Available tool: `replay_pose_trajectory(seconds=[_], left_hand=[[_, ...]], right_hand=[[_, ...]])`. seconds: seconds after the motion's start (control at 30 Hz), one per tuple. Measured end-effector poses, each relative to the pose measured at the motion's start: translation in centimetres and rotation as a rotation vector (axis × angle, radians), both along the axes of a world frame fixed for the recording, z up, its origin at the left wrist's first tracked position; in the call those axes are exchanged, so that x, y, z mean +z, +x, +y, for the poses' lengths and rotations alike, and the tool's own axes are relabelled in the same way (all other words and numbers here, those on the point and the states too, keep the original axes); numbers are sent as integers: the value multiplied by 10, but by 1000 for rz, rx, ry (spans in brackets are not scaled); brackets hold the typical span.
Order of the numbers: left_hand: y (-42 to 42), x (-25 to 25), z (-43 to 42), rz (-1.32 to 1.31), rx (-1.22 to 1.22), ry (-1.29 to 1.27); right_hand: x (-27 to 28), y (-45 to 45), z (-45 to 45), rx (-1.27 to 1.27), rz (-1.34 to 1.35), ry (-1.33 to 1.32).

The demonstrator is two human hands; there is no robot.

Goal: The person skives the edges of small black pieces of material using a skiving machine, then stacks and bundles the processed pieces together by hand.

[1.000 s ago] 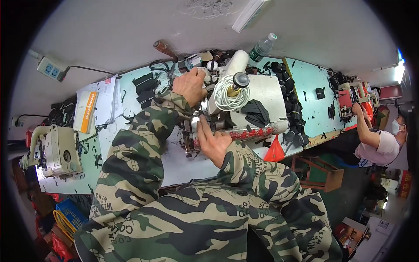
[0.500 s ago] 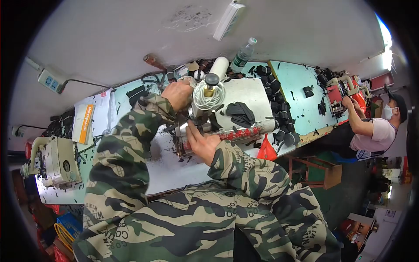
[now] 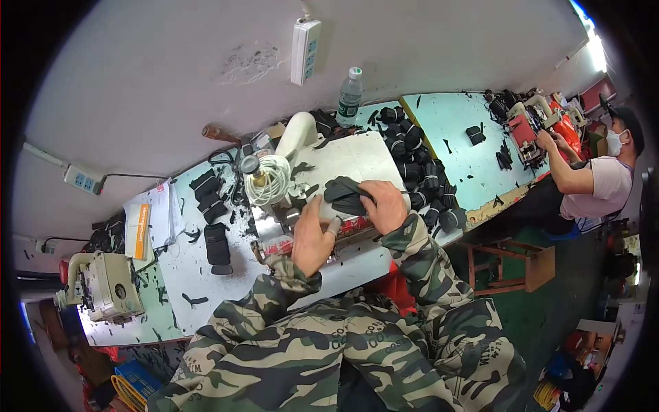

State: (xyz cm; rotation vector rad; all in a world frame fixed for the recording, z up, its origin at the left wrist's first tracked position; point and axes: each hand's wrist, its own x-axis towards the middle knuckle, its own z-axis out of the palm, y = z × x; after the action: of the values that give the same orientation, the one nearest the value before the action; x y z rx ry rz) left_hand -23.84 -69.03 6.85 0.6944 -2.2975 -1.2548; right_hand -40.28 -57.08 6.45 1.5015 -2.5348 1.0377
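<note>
A small stack of dark cloth pieces (image 3: 345, 195) lies on the flat white top of the sewing machine (image 3: 367, 159). My right hand (image 3: 386, 206) reaches over the stack's right side, its thumb and fingers closed on the cloth. On the near side, my left hand (image 3: 314, 237) is at the machine's front edge, fingers stretched and apart, with nothing in it; its fingertips come close to the stack. A pale wrap (image 3: 334, 226) covers one of its fingers. Left of the stack stands a post with a coil of pale cord (image 3: 268, 180).
Black bundles (image 3: 412, 161) crowd the machine's right side; more bundles (image 3: 217, 245) lie left. A water bottle (image 3: 349, 97) stands behind. Another sewing machine (image 3: 106, 287) is at far left. A masked co-worker (image 3: 596, 175) works at the right. A wooden stool (image 3: 508, 264) stands below the table.
Both hands have left the machine's needle end and moved right to the cloth stack. My right hand has taken hold of the stack. The view has shifted, and dark bundles now show at left.
</note>
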Motion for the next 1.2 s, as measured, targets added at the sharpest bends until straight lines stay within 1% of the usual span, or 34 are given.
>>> replay_pose_trajectory(seconds=[0.07, 0.17, 0.27, 0.3, 0.4, 0.43, 0.53, 0.6, 0.73, 0.83, 0.9, 0.97, 1.07, 1.1, 1.13, 1.17, 1.2], left_hand=[[-17, -3, -4, -48, 7, -49], [-37, 7, -1, -137, 20, 206], [-54, -1, 0, 6, -46, 118], [-58, -5, -1, 3, -66, 156], [-63, -1, -4, 23, 39, -238], [-65, -2, -4, 68, 105, -326], [-74, -12, -10, 2, 100, -385], [-79, -18, -20, -78, 54, -426], [-86, -12, -27, -179, 31, -556], [-80, -2, -24, -60, 185, -573], [-67, 19, -14, -181, 171, 47], [-56, 24, -9, -236, 151, 652], [-53, 10, -9, -296, 214, 897], [-53, 2, -11, -295, 217, 928], [-53, 1, -12, -335, 208, 844], [-55, 0, -14, -374, 196, 758], [-57, 0, -15, -410, 180, 671]], right_hand=[[-11, -6, -1, 19, 7, -95], [-14, -11, 0, 75, -27, -140], [-15, -13, 5, 82, 11, -148], [-16, -13, 4, 68, 37, -156], [-14, -14, -1, 52, 67, -156], [-15, -14, -1, 52, 67, -153], [-23, -18, -4, 78, 99, -166], [-25, -19, -5, 87, 109, -172], [-33, -20, -6, 65, 112, -210], [-34, -21, -5, 62, 106, -220], [-35, -19, -5, 45, 102, -225], [-34, -21, -7, 31, 88, -251], [-30, -20, -8, 19, 28, -301], [-31, -20, -7, 13, -3, -320], [-32, -21, -6, 6, -34, -337], [-32, -22, -5, 50, -10, -317], [-32, -22, -4, 21, 20, -351]])
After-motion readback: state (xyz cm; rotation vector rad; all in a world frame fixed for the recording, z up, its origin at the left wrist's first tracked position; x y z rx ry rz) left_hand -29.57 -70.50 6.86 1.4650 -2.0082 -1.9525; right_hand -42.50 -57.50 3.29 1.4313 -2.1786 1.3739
